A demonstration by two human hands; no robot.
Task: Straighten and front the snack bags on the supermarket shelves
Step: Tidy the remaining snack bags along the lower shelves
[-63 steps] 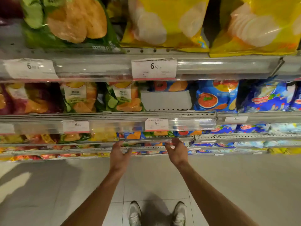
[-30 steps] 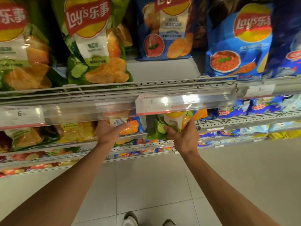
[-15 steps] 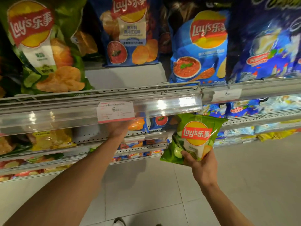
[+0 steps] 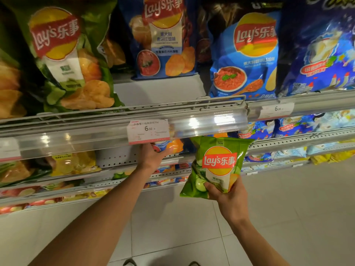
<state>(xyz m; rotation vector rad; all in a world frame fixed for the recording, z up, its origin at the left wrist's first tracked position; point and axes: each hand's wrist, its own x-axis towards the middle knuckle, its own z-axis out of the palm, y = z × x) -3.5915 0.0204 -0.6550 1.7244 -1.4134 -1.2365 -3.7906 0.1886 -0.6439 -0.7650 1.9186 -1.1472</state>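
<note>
A small green crinkled-foil Lay's crisp bag with cucumber artwork (image 4: 215, 167) is held in front of the shelving, clear of every shelf, upright and tilted slightly, printed face towards the camera. It is held by the right hand (image 4: 228, 198), whose grip is clamped on the bag's lower edge, thumb across the front.

The left hand (image 4: 153, 156) is extended under the clear plastic price rail (image 4: 192, 125) of the upper shelf, into the shelf below. Its thumb is seen beside a small blue crisp bag with orange crisps printed on it (image 4: 171, 147); the fingers are hidden behind the rail and a white 6.50 price label (image 4: 148, 131), so the state of that grip cannot be told.

On the upper shelf, a large green Lay's bag (image 4: 65, 60) stands at the front edge; a dark blue Lay's bag (image 4: 163, 39) sits set back, with bare shelf before it; a light blue Lay's bag (image 4: 247, 54) stands forward to its right.

Grey floor tiles (image 4: 288, 208) are visible below.
</note>
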